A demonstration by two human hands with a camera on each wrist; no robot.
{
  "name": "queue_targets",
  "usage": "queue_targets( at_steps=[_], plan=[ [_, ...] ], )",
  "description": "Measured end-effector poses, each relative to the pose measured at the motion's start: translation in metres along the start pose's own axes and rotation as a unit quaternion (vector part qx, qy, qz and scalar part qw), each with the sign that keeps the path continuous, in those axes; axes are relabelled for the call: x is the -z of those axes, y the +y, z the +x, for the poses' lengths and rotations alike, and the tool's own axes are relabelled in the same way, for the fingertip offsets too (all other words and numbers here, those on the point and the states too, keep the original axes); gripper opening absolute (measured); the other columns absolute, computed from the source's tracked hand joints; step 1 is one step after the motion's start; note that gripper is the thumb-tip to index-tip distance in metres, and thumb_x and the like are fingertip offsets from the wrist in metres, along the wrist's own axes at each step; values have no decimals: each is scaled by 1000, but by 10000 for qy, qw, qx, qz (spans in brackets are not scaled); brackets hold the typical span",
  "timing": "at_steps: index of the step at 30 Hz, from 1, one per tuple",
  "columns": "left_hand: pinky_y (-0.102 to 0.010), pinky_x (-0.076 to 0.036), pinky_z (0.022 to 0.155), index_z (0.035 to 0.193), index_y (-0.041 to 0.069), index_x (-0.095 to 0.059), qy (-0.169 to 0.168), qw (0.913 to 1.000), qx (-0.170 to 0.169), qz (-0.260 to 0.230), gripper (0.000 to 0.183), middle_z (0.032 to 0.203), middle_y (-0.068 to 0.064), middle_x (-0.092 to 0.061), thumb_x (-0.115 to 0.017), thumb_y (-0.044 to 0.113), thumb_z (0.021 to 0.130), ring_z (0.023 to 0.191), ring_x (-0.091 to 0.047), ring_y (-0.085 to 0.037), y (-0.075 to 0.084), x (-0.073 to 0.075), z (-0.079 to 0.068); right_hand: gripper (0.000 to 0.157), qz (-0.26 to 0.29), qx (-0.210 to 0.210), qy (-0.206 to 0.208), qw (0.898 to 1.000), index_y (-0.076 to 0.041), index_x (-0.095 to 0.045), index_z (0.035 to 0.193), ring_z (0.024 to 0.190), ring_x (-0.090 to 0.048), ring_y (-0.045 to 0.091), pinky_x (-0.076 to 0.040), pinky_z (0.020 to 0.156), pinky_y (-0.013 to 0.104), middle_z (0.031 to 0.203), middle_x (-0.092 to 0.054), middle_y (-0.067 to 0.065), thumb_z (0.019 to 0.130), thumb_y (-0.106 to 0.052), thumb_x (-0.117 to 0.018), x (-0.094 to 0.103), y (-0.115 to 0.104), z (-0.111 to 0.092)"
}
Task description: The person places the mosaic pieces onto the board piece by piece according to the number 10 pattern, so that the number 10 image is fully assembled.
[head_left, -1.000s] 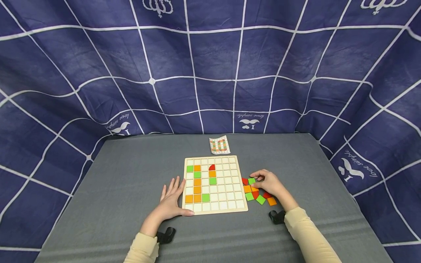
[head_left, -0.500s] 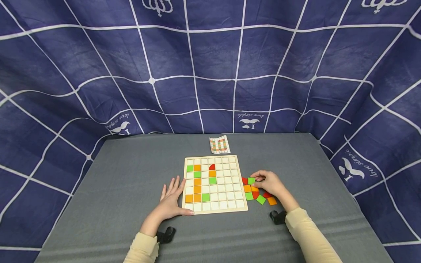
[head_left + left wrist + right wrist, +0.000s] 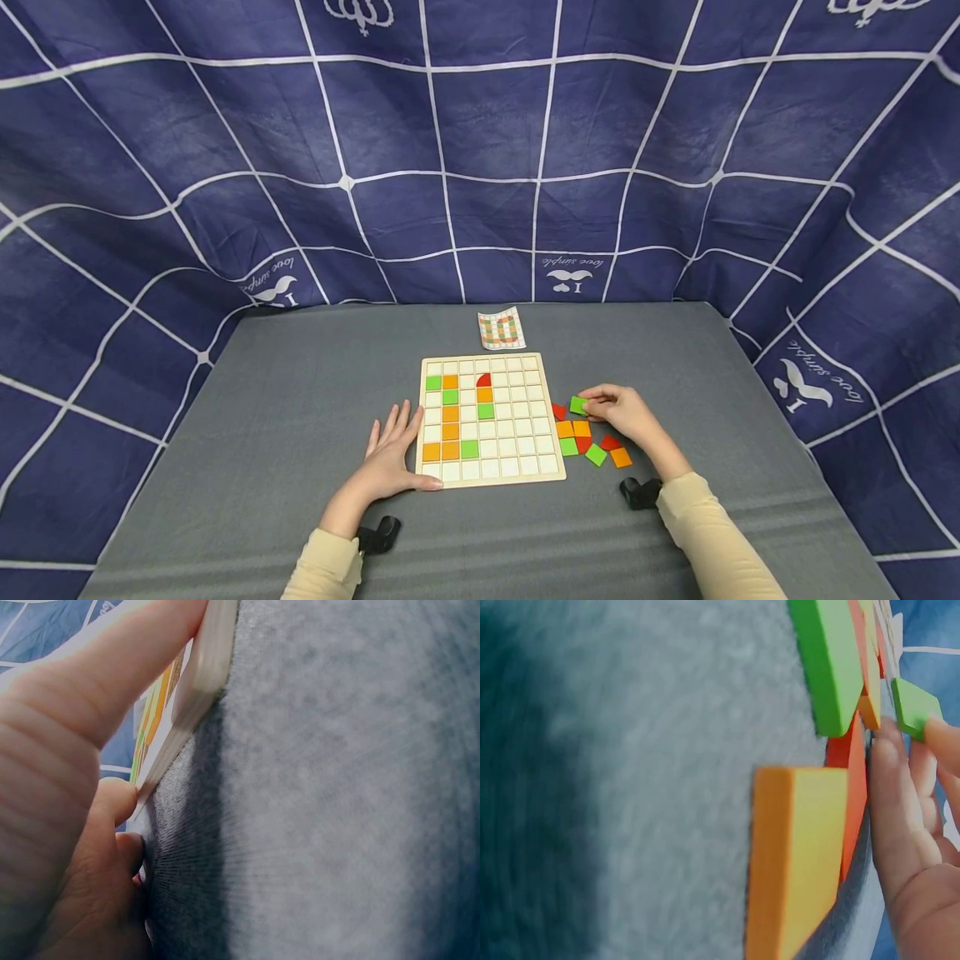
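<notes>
A wooden grid board (image 3: 525,468) lies on the grey table, with green, orange and red tiles in some of its left and middle squares. My left hand (image 3: 384,468) rests at its left edge, fingers spread and straight, the thumb lying on the near left corner. To the right of the board, my right hand (image 3: 626,415) pinches a green square tile (image 3: 915,707) between thumb and fingers, held above the cloth. Just below that hand lie loose tiles, among them an orange square (image 3: 621,457), a green square (image 3: 596,454) and a red piece (image 3: 611,442).
Behind the board lies a small printed card (image 3: 501,330) with a coloured grid pattern. A blue curtain (image 3: 487,217) with white lines hangs along the table's back and sides. The grey cloth (image 3: 322,375) covers the tabletop.
My right hand has lifted the green tile off the loose pile and drawn it slightly up and right. Tiles it covered now show. The left hand stays put.
</notes>
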State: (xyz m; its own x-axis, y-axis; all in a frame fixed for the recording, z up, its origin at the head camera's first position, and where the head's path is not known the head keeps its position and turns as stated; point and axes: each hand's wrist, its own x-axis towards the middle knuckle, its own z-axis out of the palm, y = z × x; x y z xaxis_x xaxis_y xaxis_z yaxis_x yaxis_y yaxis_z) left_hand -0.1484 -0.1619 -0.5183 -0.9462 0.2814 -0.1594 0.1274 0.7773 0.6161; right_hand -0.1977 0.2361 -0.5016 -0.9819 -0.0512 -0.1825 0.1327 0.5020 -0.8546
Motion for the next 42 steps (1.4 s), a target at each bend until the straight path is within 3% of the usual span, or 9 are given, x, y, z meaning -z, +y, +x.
queue_targets(
  at_steps=[7,15,23,37,42],
  plan=[
    [-60,8,120,158,6,-16,-57,10000,44,-4,133,165,-20,-4,-91,52,58,153,3,-39,-2,-1,1,33,1309,-131,-179,9912,8,-59,126,90,-74,20,-61,78,30,109,-67,21,97,-8,-61,-1,-8,0],
    [-60,8,120,158,6,-15,-80,9999,68,-34,132,165,-19,-3,-92,50,59,153,4,-39,-1,-1,2,36,1660,-108,-218,9858,5,-60,129,87,-74,15,-60,80,30,110,-67,18,96,-11,-63,-15,-25,6],
    [-61,7,119,158,5,-16,-11,10000,24,-38,132,165,-21,-5,-92,50,59,153,3,-40,0,-1,0,44,1548,-169,-487,9866,-3,-65,127,89,-74,16,-60,82,32,112,-69,14,86,-14,-75,-45,-44,8],
    [-60,8,119,157,5,-16,-24,9999,-94,-82,130,165,-21,-3,-92,48,60,153,2,-40,-1,0,0,37,1143,420,-1105,9864,3,-68,116,74,-67,8,-59,69,23,94,-66,12,81,-4,-78,-96,-55,1],
    [-60,8,119,157,4,-16,-19,9999,-88,-88,130,165,-21,-3,-92,47,60,153,2,-40,-1,1,0,32,640,674,-1078,9898,-2,-71,109,70,-64,9,-56,66,21,87,-66,6,79,-7,-80,-106,-60,-1]
  ],
)
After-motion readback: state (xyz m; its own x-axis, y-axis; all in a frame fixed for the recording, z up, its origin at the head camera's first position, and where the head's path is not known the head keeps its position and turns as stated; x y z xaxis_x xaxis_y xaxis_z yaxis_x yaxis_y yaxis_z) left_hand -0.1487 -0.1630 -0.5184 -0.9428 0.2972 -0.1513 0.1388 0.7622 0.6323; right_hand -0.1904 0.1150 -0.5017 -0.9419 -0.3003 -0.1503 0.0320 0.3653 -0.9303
